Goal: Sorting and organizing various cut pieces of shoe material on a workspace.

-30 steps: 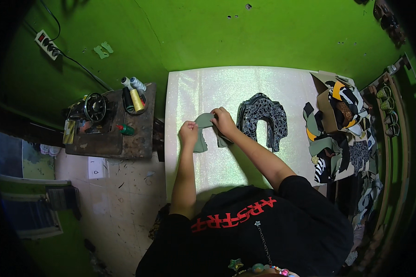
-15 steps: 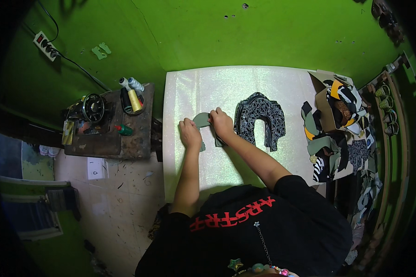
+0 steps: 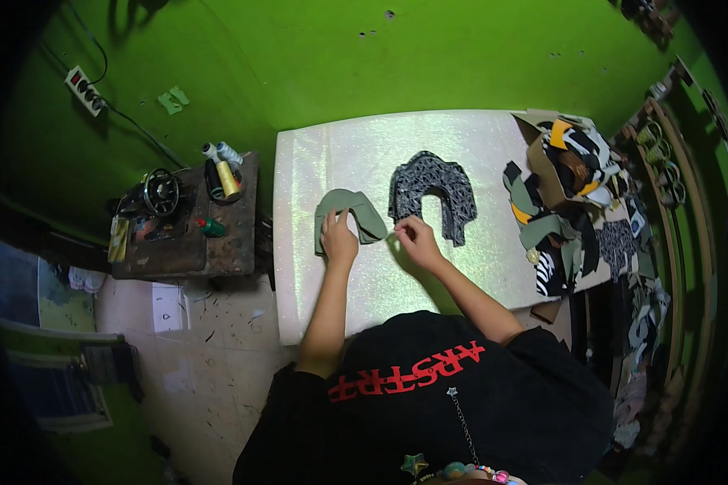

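A grey-green U-shaped cut piece (image 3: 366,217) of sheet material lies on the white table, its layers overlapping. My left hand (image 3: 340,241) rests on its left arm, fingers apart and laid flat on it. Just right of the piece's right end, my right hand (image 3: 418,245) hovers over the table, fingers curled in with the thumb near them; nothing shows in them. Beyond it sits a stack of black-and-white patterned U-shaped pieces (image 3: 453,184), apart from both hands.
A cardboard box (image 3: 548,175) heaped with coloured scraps stands at the table's right, with more offcuts around it. A sewing machine (image 3: 162,194) and thread cones (image 3: 229,179) are on a worn wooden stand at left. The green wall (image 3: 429,65) rises behind the table (image 3: 299,307).
My right hand has let go of the green piece and drawn back to the right. The piece now lies flat, and my left hand has spread onto it. The view has shifted slightly.
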`<state>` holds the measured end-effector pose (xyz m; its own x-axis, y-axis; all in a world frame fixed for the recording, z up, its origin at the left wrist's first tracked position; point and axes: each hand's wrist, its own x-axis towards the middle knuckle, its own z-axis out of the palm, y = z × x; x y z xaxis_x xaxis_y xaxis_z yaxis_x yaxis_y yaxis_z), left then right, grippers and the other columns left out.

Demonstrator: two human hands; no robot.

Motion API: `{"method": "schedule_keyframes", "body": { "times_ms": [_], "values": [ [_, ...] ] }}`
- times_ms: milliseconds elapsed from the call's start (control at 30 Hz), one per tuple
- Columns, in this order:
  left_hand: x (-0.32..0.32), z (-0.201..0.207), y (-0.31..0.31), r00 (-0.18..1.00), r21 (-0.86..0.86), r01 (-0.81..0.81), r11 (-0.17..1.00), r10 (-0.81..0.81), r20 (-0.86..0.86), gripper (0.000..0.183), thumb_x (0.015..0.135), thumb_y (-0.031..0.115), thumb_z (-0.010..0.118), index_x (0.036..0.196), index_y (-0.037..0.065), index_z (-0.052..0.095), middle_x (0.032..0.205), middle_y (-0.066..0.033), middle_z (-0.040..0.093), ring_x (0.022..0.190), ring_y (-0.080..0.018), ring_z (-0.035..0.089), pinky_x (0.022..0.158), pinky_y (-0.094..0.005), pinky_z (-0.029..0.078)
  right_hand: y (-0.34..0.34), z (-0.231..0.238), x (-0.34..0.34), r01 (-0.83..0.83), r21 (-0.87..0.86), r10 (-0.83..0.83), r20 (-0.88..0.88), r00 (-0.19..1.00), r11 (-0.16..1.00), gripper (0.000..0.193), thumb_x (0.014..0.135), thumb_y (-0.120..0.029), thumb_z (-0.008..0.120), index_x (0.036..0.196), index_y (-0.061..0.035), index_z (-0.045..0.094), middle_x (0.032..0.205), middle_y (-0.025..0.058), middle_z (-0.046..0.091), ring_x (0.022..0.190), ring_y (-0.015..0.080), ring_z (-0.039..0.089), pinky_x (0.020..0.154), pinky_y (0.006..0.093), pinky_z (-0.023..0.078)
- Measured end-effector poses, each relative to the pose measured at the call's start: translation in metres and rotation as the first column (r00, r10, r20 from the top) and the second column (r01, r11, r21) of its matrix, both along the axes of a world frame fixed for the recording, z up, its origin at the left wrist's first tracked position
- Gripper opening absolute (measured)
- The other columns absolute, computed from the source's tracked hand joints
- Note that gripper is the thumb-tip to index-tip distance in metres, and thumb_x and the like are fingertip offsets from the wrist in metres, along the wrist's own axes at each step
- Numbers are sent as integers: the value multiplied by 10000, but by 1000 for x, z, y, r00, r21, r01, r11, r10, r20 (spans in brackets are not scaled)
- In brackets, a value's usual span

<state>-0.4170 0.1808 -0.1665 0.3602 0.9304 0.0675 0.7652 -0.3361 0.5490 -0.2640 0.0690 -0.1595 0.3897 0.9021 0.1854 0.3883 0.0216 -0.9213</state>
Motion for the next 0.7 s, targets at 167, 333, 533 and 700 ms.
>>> {"method": "schedule_keyframes", "body": {
  "times_ms": [167, 333, 533, 700],
  "values": [
    [27, 9, -26, 998, 76, 44, 996, -41, -38, 380, 783, 52, 492, 1154, 120, 535, 1331, -141, 336, 1268, -332, 234, 1023, -474, 190, -59, -12, 30, 195, 17, -195, -4, 981, 981, 70, 769, -51, 564, 807, 3, 587, 751, 66, 543, 567, 105, 469, 533, 237, 383],
    [83, 31, -73, 974, 164, 192, 968, -209, 90, 283, 775, 47, 504, 1049, 88, 563, 1338, -184, 277, 1269, -359, 184, 1016, -497, 152, -101, -4, 56, 376, 53, -372, -65, 926, 925, 64, 765, -45, 573, 806, 1, 589, 731, 59, 532, 546, 99, 439, 524, 229, 372],
    [150, 37, -129, 896, 194, 379, 905, -412, 168, 240, 748, 62, 531, 982, 108, 563, 1326, -194, 255, 1242, -370, 183, 974, -496, 190, -150, 21, 93, 492, 85, -495, 12, 869, 866, 50, 766, -42, 576, 800, -6, 584, 734, 58, 527, 552, 110, 448, 526, 232, 376],
    [205, 39, -176, 787, 175, 552, 815, -579, 213, 225, 733, 64, 553, 954, 105, 570, 1295, -177, 298, 1217, -360, 218, 971, -478, 202, -201, 29, 148, 652, 219, -686, 159, 710, 726, 52, 737, -24, 568, 788, -16, 570, 732, 80, 514, 630, 197, 470, 579, 286, 387]
  ]
}}
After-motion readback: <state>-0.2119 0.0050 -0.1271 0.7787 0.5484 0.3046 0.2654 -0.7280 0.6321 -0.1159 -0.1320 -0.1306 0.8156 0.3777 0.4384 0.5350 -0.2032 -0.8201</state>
